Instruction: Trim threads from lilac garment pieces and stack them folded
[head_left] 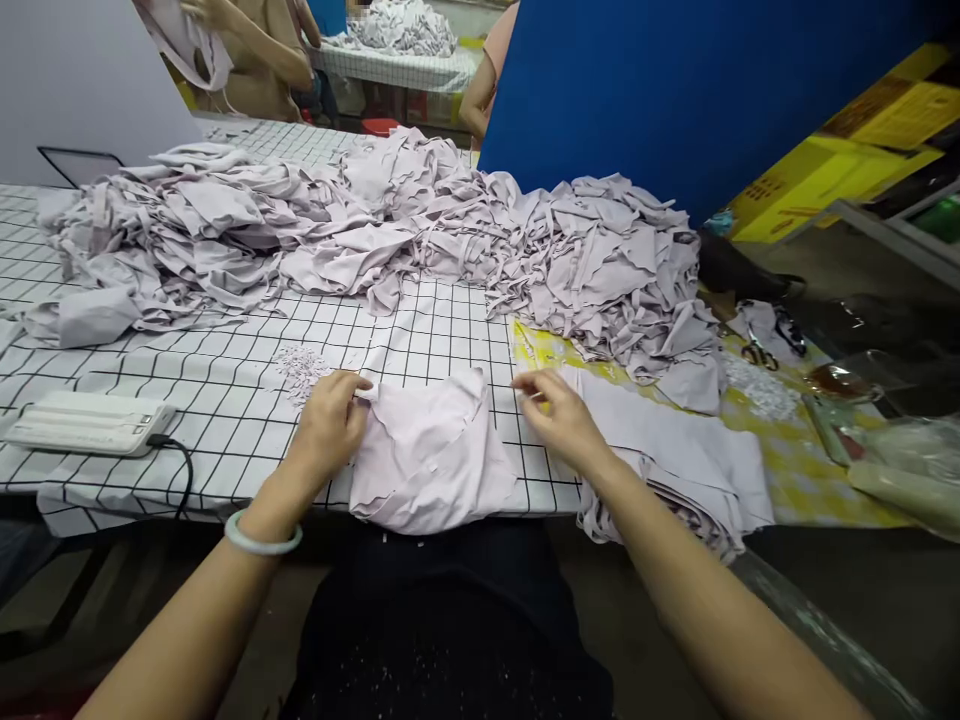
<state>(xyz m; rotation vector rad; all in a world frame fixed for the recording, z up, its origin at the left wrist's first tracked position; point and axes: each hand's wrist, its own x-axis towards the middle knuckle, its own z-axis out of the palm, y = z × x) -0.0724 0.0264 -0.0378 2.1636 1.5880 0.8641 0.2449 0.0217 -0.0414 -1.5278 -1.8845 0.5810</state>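
A pale pinkish-grey cloth piece [431, 450] lies in front of me at the table's near edge, its lower side hanging slightly over. My left hand [334, 420], with a pale green bangle on the wrist, pinches its upper left corner. To the right of the cloth, my right hand [559, 415] hovers with thumb and index finger apart and nothing visible between them. Beside and partly under that hand is a folded stack of similar cloth [690, 465]. Small white scraps [300, 372] lie just beyond my left hand.
A large heap of loose cloth pieces [360, 210] stretches across the checked table [442, 330]. A white power bank [90, 422] with a black cable sits at left. Scissors [759, 355], more scraps and plastic bags lie at right. Blue and white panels stand behind; other people work beyond.
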